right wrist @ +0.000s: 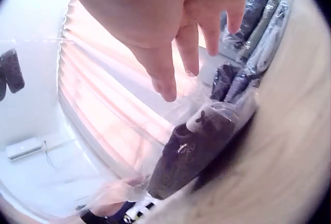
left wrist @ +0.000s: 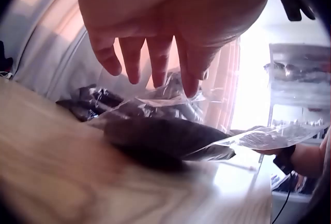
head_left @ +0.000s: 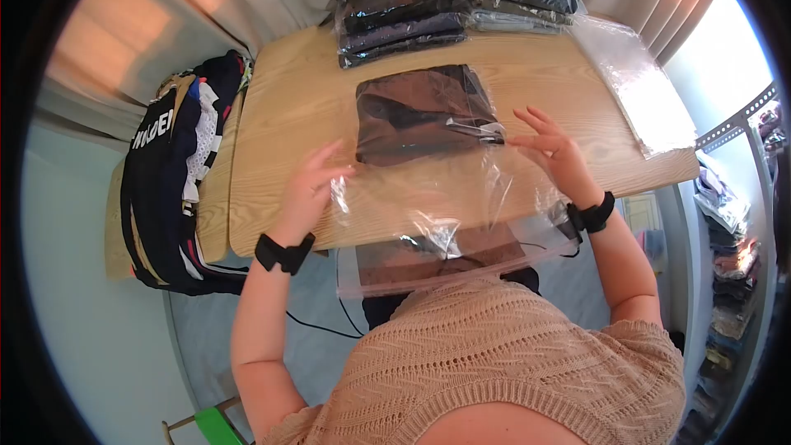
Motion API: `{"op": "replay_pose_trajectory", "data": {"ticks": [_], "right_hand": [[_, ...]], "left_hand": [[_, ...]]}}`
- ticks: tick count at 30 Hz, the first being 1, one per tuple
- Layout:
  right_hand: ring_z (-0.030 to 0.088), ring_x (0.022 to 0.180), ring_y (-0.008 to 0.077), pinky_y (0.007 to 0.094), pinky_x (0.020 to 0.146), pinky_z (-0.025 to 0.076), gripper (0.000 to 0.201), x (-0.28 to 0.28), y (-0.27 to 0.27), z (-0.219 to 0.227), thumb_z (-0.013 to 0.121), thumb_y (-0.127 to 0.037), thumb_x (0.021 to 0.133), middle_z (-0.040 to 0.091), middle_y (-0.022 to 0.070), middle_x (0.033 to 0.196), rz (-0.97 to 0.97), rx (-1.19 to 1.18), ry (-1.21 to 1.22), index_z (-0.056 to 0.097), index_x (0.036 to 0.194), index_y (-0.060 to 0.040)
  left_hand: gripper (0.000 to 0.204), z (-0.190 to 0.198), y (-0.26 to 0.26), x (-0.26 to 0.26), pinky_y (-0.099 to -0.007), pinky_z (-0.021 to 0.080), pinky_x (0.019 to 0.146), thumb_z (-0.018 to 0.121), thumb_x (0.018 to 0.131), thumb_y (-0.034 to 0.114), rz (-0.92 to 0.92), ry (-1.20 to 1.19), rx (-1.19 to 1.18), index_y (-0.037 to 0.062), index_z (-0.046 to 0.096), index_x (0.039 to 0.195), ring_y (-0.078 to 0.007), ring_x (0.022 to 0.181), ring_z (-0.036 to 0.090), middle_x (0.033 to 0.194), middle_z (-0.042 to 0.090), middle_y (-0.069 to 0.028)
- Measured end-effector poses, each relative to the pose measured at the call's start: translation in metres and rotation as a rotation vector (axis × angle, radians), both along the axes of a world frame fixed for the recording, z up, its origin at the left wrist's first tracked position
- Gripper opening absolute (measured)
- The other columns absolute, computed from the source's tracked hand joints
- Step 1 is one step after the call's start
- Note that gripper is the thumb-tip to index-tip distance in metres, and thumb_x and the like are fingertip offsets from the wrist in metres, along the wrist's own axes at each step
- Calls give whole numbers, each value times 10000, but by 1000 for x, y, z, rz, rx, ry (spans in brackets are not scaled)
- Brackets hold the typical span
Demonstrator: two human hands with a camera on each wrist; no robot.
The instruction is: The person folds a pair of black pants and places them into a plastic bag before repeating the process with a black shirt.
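Observation:
A dark brown folded garment (head_left: pixel 404 111) lies inside a clear plastic bag (head_left: pixel 420 198) on the wooden table (head_left: pixel 288 91). The bag's loose open end hangs over the table's near edge, towards the person's lap. My left hand (head_left: pixel 309 189) is beside the bag's left edge, its fingers extended and nothing gripped. On the other side, my right hand (head_left: pixel 550 152) has its fingers stretched out, one fingertip right at the bag's right edge. Both wrist views show the palms above the bagged garment (left wrist: pixel 165 133), with fingers apart and pointing forward.
Stacks of bagged folded clothes (head_left: pixel 404 21) stand at the table's back. Flat clear bags (head_left: pixel 638 82) lie at the right. A heap of loose clothes (head_left: pixel 169 173) hangs over a surface on the left. Shelving with packed garments (head_left: pixel 729 264) stands at the far right.

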State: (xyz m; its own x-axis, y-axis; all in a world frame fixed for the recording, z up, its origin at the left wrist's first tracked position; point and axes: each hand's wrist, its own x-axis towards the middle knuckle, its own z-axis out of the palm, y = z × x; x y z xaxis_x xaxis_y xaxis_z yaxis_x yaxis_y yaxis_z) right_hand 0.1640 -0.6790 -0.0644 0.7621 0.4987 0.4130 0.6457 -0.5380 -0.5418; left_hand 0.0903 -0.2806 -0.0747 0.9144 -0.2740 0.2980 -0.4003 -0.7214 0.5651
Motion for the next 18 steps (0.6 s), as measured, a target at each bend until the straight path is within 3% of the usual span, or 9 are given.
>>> {"op": "replay_pose_trajectory", "data": {"ticks": [3,5,6,9,10,11,13,14,18], "right_hand": [[409,1252,274,353,1010,339,195,20,-1,31,572,-99,864,545,117,1249,96,190,124,674,1029,-80],[441,1221,212,318,1004,343,216,25,3,63,548,-116,886,575,82,1216,113,515,283,642,1049,-9],[509,1122,178,295,971,363,225,22,8,85,517,-128,908,610,59,1149,48,597,339,633,1041,11],[553,1001,164,279,911,389,234,22,13,128,499,-159,918,636,45,1062,24,452,152,630,1033,-2],[561,933,142,280,846,413,263,31,11,122,471,-210,939,648,38,965,91,216,-472,619,998,0],[561,933,142,280,846,413,263,38,13,120,471,-210,939,648,38,965,90,218,-487,619,998,0],[574,886,123,275,795,436,282,48,20,119,452,-233,952,643,55,899,102,697,362,597,952,8],[575,810,104,269,756,444,291,45,25,119,428,-237,964,639,65,865,114,752,426,587,890,-4],[581,805,117,257,768,440,284,52,26,113,418,-234,967,645,90,866,161,794,497,566,853,-21]], "left_hand": [[198,41,-5,13,-332,362,982,517,839,68,14,-45,-183,37,657,975,-269,1142,506,1179,587,-112],[197,81,-14,17,-322,371,967,482,873,75,108,35,-624,-2,641,960,-225,1103,530,1133,608,-111],[219,96,-13,23,-307,380,946,454,901,87,92,-80,-585,-24,624,981,-187,1051,540,1073,623,-109],[213,137,-30,25,-282,427,854,455,931,137,191,-145,-709,-5,609,975,-161,935,566,985,629,-100],[218,140,-13,33,-271,447,794,439,952,168,179,-457,-45,12,590,960,-138,849,566,910,634,-77],[218,140,-14,37,-271,447,794,439,952,168,176,-471,-44,12,590,960,-138,849,566,910,634,-77],[227,141,-18,44,-256,454,763,432,965,206,127,-54,-719,32,575,940,-117,796,573,893,635,-62],[234,138,-21,45,-251,457,768,433,968,239,138,-48,-747,50,566,930,-107,790,583,886,636,-50],[222,134,-23,50,-287,462,804,429,967,236,143,10,-837,54,552,941,-160,879,611,911,642,-77]]}}
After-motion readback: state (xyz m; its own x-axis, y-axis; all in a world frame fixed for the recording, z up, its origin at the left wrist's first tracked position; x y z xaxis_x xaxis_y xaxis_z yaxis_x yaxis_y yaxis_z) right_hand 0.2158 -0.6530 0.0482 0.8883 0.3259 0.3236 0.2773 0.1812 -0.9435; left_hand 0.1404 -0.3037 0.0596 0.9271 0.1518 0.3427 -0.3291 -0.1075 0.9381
